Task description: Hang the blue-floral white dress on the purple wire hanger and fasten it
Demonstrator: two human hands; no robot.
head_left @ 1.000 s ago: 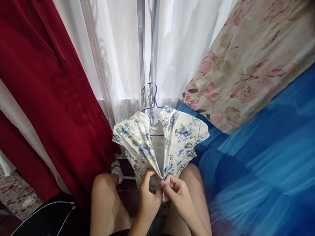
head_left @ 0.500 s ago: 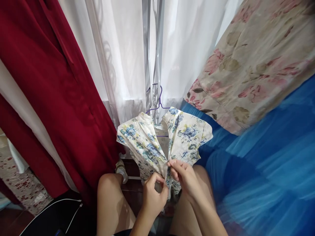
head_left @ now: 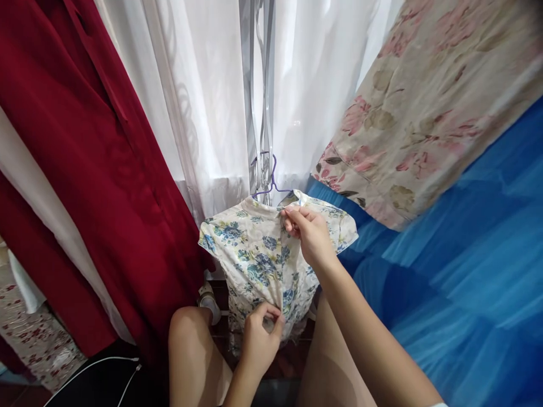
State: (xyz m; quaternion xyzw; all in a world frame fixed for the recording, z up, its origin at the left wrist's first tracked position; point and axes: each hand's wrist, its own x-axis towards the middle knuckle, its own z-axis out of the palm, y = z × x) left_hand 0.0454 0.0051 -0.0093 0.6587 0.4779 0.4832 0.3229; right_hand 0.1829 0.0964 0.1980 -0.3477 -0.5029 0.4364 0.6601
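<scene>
A small white dress with blue flowers (head_left: 254,254) hangs on a purple hanger (head_left: 271,180) in front of me. My right hand (head_left: 307,233) is up at the neckline, its fingertips pinched on the top of the dress's back closure. My left hand (head_left: 258,339) is lower down, fingers closed on the dress fabric near the waist. The back of the dress is drawn together between the two hands. My bare knees show below.
A dark red garment (head_left: 85,169) hangs at the left, white sheer curtains (head_left: 212,102) behind. A metal rack pole (head_left: 258,96) rises above the hanger. A pink floral fabric (head_left: 432,102) and blue tulle (head_left: 458,282) fill the right. A white cable (head_left: 93,364) lies at lower left.
My right hand has travelled up from the waist to the neckline, and the open back of the dress has closed behind it. My left hand stayed low on the fabric.
</scene>
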